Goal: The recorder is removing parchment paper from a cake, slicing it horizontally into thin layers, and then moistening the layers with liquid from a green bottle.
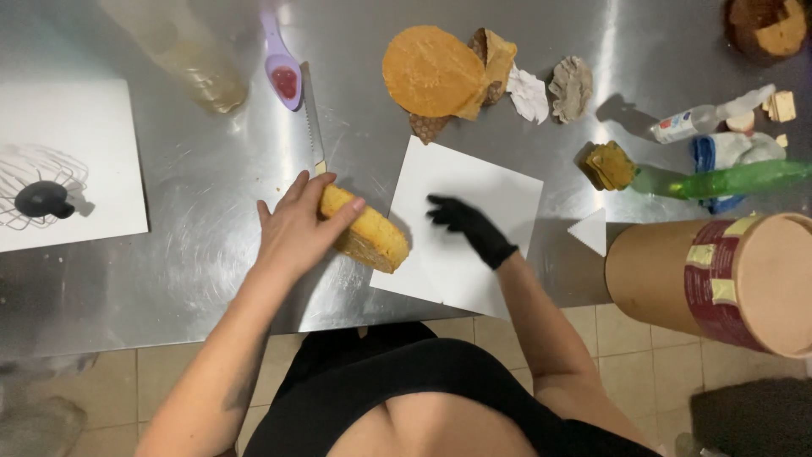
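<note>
Your left hand [298, 227] grips the cake slab [369, 234]: fingers [345, 211] curl over its top edge, thumb hidden behind it, so the hand is pinching the slab and tilting it on the steel surface [211, 254]. The slab runs from under those fingers out to their right, its far end just touching the white sheet [482, 203]. Your right hand [467, 224], in a black glove, lies flat on that white sheet, fingers loosely spread and slightly blurred, holding nothing. Beyond your left fingers, a serrated knife [313, 127] lies on the surface, its tip almost touching the slab; a purple spoon [282, 72] with red inside sits just beyond the knife. Beyond your right fingers: a round orange cake disc [431, 72] and crumpled paper liners [550, 89]. Right of your gloved fingers, a small white triangle [590, 230], then a big cardboard tube [719, 279] on its side. Far left of your left fingers, a white board [85, 135] with a whisk [42, 196] on it.
</note>
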